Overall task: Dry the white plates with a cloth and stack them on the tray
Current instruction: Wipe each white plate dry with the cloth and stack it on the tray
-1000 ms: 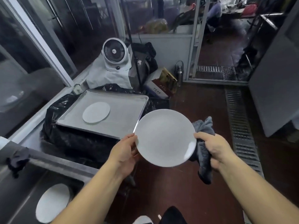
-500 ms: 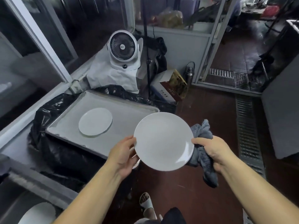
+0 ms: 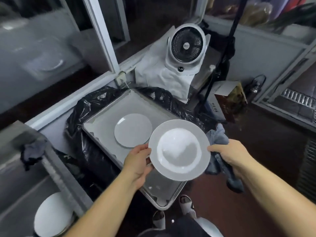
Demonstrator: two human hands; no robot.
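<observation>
**White plate held by both hands above the tray**

A white plate (image 3: 179, 149) is held between two hands over the near right part of a metal tray (image 3: 102, 120). The left hand (image 3: 138, 164) grips the plate's left rim, thumb on top and fingers curled beneath. The right hand (image 3: 229, 155) holds the right rim with the thumb pressed on the upper edge; the same hand also clutches a grey-blue cloth (image 3: 220, 139), which bunches behind the plate's right side and hangs down below the wrist. The plate faces upward, its well brighter than its broad rim, and it is slightly tilted toward the viewer.

A second white plate (image 3: 132, 130) lies flat on the tray, just left of and behind the held one; from this view the held plate's rim overlaps its right edge. The tray rests on a surface covered with black plastic sheeting (image 3: 80, 134). Behind it, a white fan (image 3: 186, 45) stands on a white cloth (image 3: 162, 81). At lower left, another white plate (image 3: 51, 218) sits in a steel sink (image 3: 20, 190), and a dark rag (image 3: 32, 149) is draped on the sink's edge. A cardboard box (image 3: 229, 98) stands on the red floor (image 3: 266, 134) to the right.
</observation>
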